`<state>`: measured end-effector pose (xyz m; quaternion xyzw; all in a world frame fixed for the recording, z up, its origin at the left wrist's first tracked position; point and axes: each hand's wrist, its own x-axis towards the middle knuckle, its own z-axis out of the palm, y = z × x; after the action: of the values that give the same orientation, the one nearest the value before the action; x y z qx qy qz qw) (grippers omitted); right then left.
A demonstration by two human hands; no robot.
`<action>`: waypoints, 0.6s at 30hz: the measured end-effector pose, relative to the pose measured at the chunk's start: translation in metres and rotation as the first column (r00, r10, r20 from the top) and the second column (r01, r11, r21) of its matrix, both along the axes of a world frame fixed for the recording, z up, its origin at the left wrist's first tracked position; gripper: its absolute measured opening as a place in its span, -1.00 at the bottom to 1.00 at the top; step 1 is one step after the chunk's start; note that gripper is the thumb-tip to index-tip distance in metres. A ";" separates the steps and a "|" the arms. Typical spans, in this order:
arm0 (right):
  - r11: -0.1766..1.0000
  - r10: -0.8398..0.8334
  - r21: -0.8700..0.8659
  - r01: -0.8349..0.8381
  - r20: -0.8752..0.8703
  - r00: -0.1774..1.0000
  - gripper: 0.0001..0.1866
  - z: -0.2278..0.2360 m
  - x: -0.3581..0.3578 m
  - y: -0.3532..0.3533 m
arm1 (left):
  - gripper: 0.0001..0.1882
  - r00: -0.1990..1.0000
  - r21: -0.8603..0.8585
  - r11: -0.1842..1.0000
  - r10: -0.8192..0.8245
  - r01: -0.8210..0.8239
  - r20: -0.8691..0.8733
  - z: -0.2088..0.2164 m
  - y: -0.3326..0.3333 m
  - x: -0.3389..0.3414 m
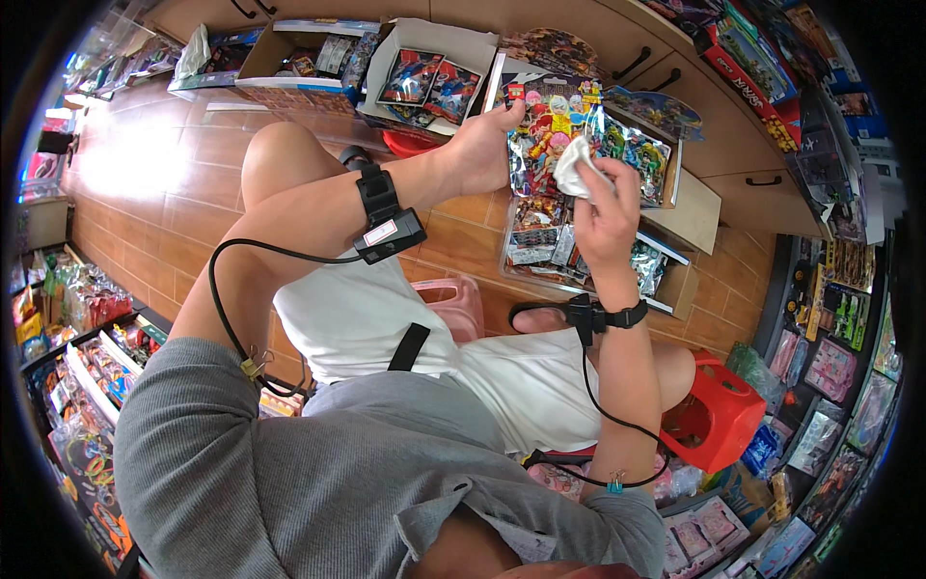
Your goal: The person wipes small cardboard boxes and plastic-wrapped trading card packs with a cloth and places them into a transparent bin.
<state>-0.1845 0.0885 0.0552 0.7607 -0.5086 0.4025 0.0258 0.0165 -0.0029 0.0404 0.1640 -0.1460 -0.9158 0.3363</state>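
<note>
My left hand (485,152) grips the left edge of a colorful, shiny toy packet (557,108) printed with cartoon figures, its thumb on the front. The fingers behind the packet are hidden. In my right hand (610,214) a crumpled white cloth or tissue (575,170) is pinched between the fingers. This white wad lies over the lower right part of the packet; whether it presses on the surface I cannot tell. Below the packet stands a clear tray (508,253) with several small packets in it.
Opened cardboard boxes of packets (424,82) line the cabinets (772,183) ahead. A red plastic stool (709,410) stands at my right and a pink stool (451,304) between my legs. Crowded shelves of packaged toys (839,372) run along the right; more goods (92,289) are at the left.
</note>
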 end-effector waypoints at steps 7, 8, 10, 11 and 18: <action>0.883 -0.387 0.430 0.188 0.437 0.812 -0.76 -0.037 -0.044 -0.010 | -0.41 0.999 0.000 0.999 -0.032 0.032 0.017 0.014 -0.002 0.004; 0.849 -0.435 0.528 0.033 0.662 0.610 -0.78 -0.045 -0.051 -0.011 | -0.39 0.999 -0.020 0.999 -0.046 0.046 0.008 0.014 -0.003 0.001; 0.795 -0.503 0.588 -0.150 0.776 0.381 -0.77 -0.036 -0.040 -0.012 | -0.37 0.999 -0.054 0.997 -0.053 0.053 0.006 0.011 -0.002 0.006; 0.737 -0.582 0.587 -0.334 0.803 0.128 -0.76 -0.032 -0.033 -0.013 | -0.37 0.999 -0.053 0.998 -0.046 0.046 0.010 0.009 -0.001 0.008; 0.714 -0.505 0.497 -0.493 0.853 0.129 -0.71 -0.036 -0.021 -0.005 | -0.39 0.990 -0.072 0.996 -0.040 0.050 0.134 0.012 0.003 0.001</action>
<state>-0.2053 0.0831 0.0192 0.2358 -0.5030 0.5708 -0.6046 0.0175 0.0003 0.0524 0.2081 -0.2059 -0.9042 0.3110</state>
